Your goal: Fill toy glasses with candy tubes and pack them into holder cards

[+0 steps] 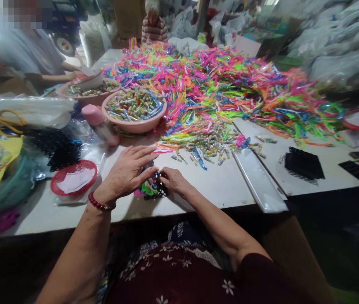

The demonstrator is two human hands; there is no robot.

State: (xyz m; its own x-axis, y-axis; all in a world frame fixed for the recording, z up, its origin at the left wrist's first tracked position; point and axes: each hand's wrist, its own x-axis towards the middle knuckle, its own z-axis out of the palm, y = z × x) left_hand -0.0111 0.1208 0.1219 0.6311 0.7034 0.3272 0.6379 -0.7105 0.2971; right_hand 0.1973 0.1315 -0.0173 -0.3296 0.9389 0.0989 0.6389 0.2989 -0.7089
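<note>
My left hand (129,169), with a dark red bead bracelet at the wrist, hovers palm down over a small bunch of colourful plastic pieces (150,185). Its fingers are stretched out and the thumb reaches across the bunch. Under the pieces is a black perforated plastic card (160,192) near the table's front edge. My right hand (175,180) is on the card's right side, fingers curled and pinching its edge. The fingertips of both hands partly hide the card and the pieces.
A heap of bright plastic strips (205,80) covers the table's far side. Small printed tubes (211,145) lie before it and fill a pink bowl (131,124). Nearby are a pink-capped bottle (93,116), red basket (72,179), clear bags (258,181) and black cards (304,164). Co-workers sit around.
</note>
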